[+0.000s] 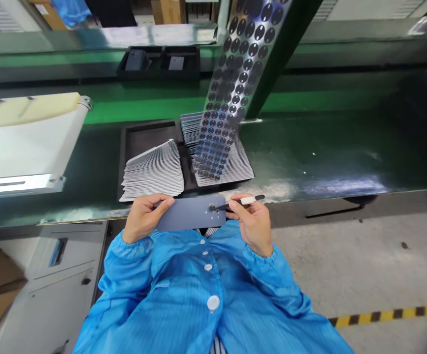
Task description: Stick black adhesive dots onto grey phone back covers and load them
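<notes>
- Position: the flat blue-grey rectangular panel with small holes [187, 215] is held up in front of the blue buttoned jacket [180, 305], just by the near edge of the glossy dark-green bench [290, 147].
- Long axis: runs left to right across the body, roughly parallel to the bench edge; the holes are grouped at its right end.
- Left hand [143, 216]: closed in a pinch on the panel's left end, thumb on the upper face, other fingers mostly hidden.
- Right hand [255, 221]: thumb and fingers closed around the slim white-and-black pen-shaped tool [248, 200], just beyond the panel's right edge. Cannot tell whether a finger also touches that edge.
- Key relation: the tool points leftward, nearly in line with the panel's long axis, its dark tip over the hole group. The right hand is clearly nearer to the holes; the left is at the far end.
- Uncertain: a dark patch [212, 207] sits at the tip; loose piece or opening, too small to tell. Tip contact likewise unresolved.
- Beyond the panel: two fanned stacks of thin pale-edged plates, left [154, 174] and right [235, 169].
</notes>
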`<state>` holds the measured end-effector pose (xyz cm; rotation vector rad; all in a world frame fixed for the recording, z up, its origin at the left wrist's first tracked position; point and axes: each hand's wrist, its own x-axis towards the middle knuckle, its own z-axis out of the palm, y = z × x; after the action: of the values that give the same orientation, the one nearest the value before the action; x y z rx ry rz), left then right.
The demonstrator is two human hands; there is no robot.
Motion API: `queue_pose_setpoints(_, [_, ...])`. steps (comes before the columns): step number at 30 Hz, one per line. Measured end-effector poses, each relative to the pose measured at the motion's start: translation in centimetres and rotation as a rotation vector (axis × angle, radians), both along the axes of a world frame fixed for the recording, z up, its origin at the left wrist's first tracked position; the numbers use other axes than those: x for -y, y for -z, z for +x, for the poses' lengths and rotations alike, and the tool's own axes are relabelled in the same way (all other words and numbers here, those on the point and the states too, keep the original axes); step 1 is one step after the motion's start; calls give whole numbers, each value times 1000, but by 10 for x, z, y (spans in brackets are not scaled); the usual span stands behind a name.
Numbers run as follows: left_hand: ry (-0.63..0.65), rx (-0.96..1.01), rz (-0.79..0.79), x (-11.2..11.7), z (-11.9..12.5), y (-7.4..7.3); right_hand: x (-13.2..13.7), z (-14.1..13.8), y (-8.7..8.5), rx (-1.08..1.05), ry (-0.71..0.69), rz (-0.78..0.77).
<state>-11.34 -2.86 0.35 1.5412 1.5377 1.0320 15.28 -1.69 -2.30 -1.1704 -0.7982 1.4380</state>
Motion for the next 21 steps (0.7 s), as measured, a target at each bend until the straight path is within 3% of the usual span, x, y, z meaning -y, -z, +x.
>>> queue_pose_setpoints(21, [22, 10, 11, -1, 0, 4, -1, 0, 2, -3, 16, -14])
